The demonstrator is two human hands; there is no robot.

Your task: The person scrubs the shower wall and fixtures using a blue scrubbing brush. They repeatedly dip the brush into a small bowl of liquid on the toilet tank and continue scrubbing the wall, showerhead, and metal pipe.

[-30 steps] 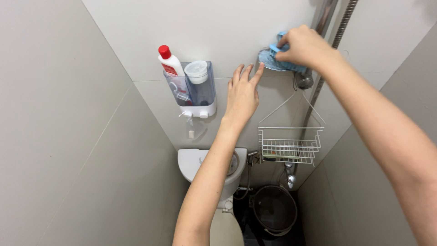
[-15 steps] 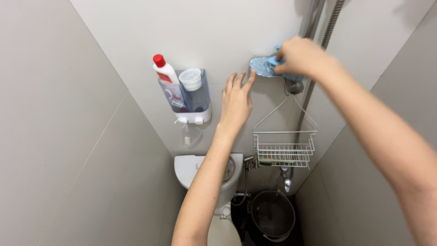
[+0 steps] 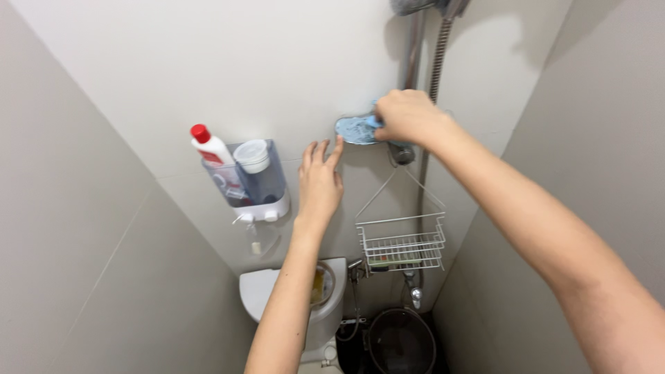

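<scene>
Against the pale tiled wall (image 3: 208,62), right hand (image 3: 409,116) grips a crumpled blue cloth (image 3: 357,129), mid-wipe. Left hand (image 3: 320,183), at seven o'clock of it, lies spread flat. Judged next: steady sideways pressure.

We see one package at about nine o'clock from centre: a white bottle (image 3: 213,154) with a red cap, leaning tilted in a clear, bluish wall holder (image 3: 267,185) with a white base. Touching it at its three o'clock in the same holder stands a white round-topped container (image 3: 253,156). On the bottle's lower part, behind the holder's wall, a label shows red and blue, too blurred to tell more.
</scene>
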